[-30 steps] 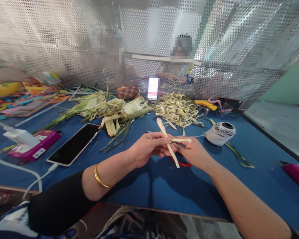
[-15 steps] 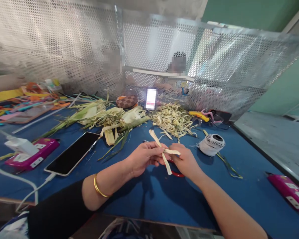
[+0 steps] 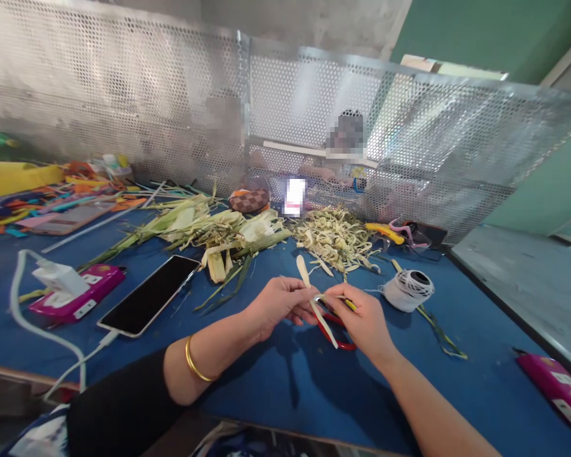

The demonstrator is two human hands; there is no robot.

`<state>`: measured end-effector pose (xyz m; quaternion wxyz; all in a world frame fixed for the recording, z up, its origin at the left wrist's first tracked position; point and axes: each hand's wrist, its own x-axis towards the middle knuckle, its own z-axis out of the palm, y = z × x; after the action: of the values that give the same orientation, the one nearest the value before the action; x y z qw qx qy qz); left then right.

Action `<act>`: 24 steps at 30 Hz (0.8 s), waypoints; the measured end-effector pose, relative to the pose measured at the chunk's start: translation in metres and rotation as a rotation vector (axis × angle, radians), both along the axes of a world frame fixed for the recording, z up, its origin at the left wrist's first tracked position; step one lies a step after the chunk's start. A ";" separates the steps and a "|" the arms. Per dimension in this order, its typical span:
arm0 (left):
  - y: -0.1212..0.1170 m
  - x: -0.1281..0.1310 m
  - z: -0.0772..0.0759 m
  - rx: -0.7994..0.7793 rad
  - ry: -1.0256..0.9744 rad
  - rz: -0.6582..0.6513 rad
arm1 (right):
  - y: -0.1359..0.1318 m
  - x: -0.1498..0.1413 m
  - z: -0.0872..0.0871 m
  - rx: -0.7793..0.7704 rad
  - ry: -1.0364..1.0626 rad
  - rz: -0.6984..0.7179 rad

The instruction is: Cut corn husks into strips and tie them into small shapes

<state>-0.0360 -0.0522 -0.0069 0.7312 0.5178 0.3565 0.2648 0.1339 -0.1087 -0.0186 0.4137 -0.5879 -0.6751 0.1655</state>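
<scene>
Over the front middle of the table, my left hand (image 3: 285,301) pinches pale corn husk strips (image 3: 327,327) between thumb and fingers. One strip slants from upper left to lower right across the fingertips. Close beside it, my right hand (image 3: 361,317) is closed, thumb and index finger pinching another husk piece at the crossing point. Red-handled scissors (image 3: 346,346) with some yellow on the handle show just below the hands, partly covered by them. A spool of white thread (image 3: 406,291) stands right of my right hand, with a thread trailing toward it.
Behind the hands lie whole corn husks (image 3: 219,231) and a heap of shredded husk (image 3: 335,238). A charging phone (image 3: 150,295) and a magenta power strip (image 3: 83,295) with a white cable are at left. Another magenta strip (image 3: 554,384) lies at right. A perforated metal screen (image 3: 304,82) stands behind.
The short husk piece that stuck out to the right is now folded in under my right fingers. More of the scissors' handle shows. The whole view has shifted slightly.
</scene>
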 end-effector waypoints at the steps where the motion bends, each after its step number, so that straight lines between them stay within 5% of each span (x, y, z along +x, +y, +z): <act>1: 0.000 0.001 -0.001 0.034 0.021 0.006 | 0.000 0.001 0.000 0.022 -0.024 -0.005; 7: -0.004 0.006 -0.004 0.147 0.144 -0.016 | 0.012 0.007 0.013 0.068 -0.049 0.026; 13: -0.009 0.006 -0.004 0.264 0.302 -0.123 | 0.023 -0.016 0.026 -0.222 0.042 0.048; 18: -0.004 0.002 -0.006 0.459 0.405 -0.013 | 0.012 -0.025 0.025 -0.005 -0.082 -0.031; 24: 0.000 0.003 -0.012 0.437 0.409 0.024 | -0.003 -0.024 0.014 0.215 -0.211 -0.103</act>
<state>-0.0331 -0.0517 -0.0188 0.5124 0.7013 0.4369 0.2342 0.1098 -0.1115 -0.0050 0.4089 -0.5884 -0.6975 0.0080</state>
